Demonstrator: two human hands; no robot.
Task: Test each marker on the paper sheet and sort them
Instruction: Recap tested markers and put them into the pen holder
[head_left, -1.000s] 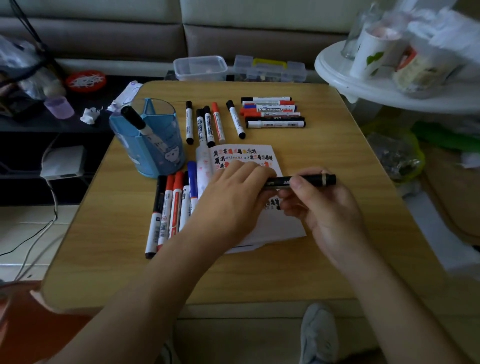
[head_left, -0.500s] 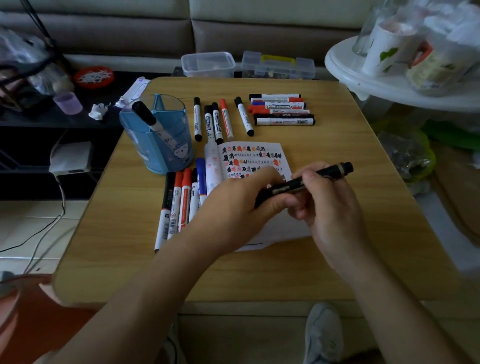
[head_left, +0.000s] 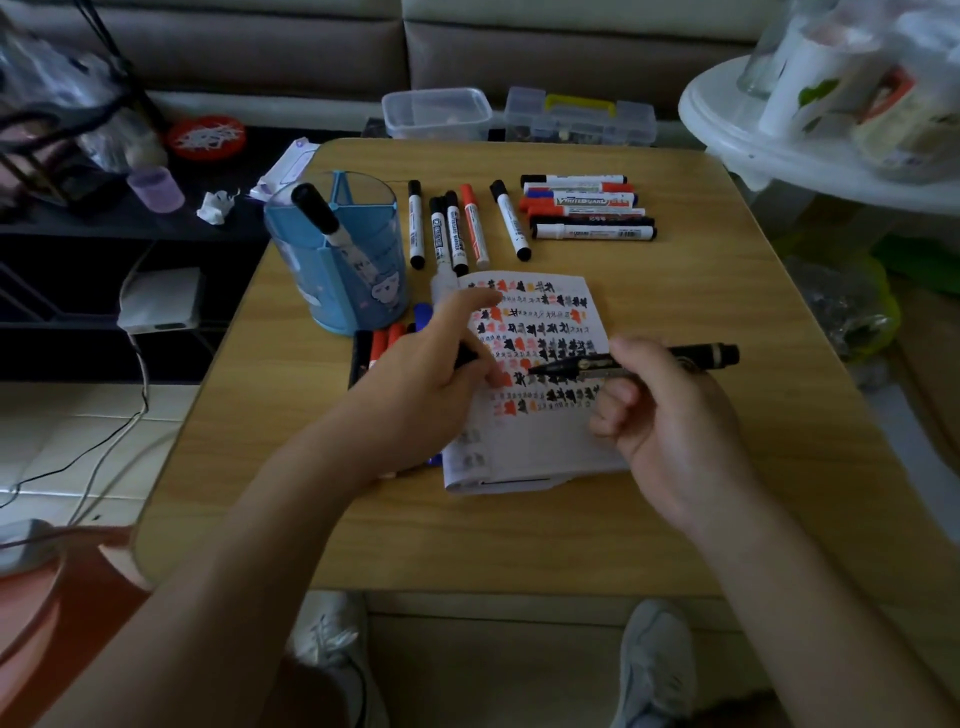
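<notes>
**Hands apart over the sheet, one marker uncapped**

Left hand (head_left: 431, 379) and right hand (head_left: 670, 415) are apart, both over the one paper sheet (head_left: 540, 441) in the middle of the table (head_left: 467, 540). The right hand grips a black marker (head_left: 574, 365) between thumb and curled fingers. The left hand lies at the sheet's left edge, forefinger stretched out over the paper. Its other fingers are curled round a small black cap (head_left: 465, 357).

The black marker lies between the two hands, just above the rows of black and red test marks. Its long axis runs almost straight across the table. The bare tip points left toward the left hand and the rear end sticks out past the right hand's knuckles, a little higher. Whether the tip touches the paper cannot be told.

Counted:
- Five capped markers (head_left: 475, 226) lie side by side beyond the sheet, lengthwise away from the person.
- Six more (head_left: 587, 210) lie crosswise in a tight stack to their right.
- One stands tilted in the blue holder (head_left: 337, 280).
- Another group (head_left: 379, 345) lies left of the sheet, half hidden by the left hand. Four caps show: one black, two red, one blue.
</notes>
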